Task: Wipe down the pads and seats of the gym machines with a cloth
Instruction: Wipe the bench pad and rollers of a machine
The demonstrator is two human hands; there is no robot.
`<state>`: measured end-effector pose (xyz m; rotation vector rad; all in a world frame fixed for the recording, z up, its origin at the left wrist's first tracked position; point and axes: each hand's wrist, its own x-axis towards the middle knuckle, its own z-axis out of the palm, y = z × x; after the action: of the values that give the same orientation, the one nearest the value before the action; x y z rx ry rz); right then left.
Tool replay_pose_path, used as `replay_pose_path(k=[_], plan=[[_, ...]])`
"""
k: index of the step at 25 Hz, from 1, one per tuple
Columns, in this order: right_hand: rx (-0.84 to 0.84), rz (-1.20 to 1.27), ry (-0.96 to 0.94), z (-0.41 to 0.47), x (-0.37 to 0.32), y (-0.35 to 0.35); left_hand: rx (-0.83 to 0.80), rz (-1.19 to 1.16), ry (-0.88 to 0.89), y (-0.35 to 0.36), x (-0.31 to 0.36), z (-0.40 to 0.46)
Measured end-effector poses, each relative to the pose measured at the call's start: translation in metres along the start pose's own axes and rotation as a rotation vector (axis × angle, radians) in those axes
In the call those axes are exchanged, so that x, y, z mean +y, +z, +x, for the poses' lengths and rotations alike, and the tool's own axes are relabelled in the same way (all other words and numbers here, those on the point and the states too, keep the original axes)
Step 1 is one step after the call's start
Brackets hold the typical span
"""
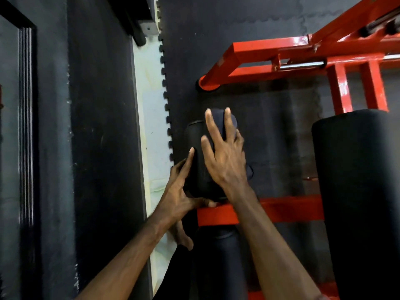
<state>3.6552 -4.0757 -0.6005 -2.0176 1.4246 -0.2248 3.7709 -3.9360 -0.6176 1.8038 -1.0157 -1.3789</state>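
A black cylindrical roller pad (193, 135) sticks out from the red machine frame (279, 207) in the middle of the view. A dark navy cloth (219, 121) lies over the pad's top. My right hand (225, 156) presses the cloth onto the pad with spread, straight fingers. My left hand (178, 191) grips the pad's near end from the left, with its fingers up the side and its thumb under the pad near the red bar. A second black roller pad (218, 256) hangs below the bar.
A large black upright pad (357, 191) stands at the right. Red frame beams (270, 53) cross the upper right. Black rubber floor tiles (238, 22) lie below, with a pale floor strip (151, 105) beside a dark wall (97, 126) at left.
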Motion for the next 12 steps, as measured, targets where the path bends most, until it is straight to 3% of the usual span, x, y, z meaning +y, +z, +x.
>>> replay_pose_path(k=[4, 7, 12], plan=[[0.041, 0.017, 0.006, -0.033, 0.004, 0.000, 0.041, 0.067, -0.027, 0.005, 0.008, -0.004], [-0.050, 0.032, 0.016, -0.094, 0.006, 0.001, 0.099, 0.130, -0.018, 0.005, 0.013, -0.004], [0.016, 0.046, -0.084, -0.025, 0.021, 0.002, 0.184, 0.318, 0.003, 0.022, 0.021, -0.003]])
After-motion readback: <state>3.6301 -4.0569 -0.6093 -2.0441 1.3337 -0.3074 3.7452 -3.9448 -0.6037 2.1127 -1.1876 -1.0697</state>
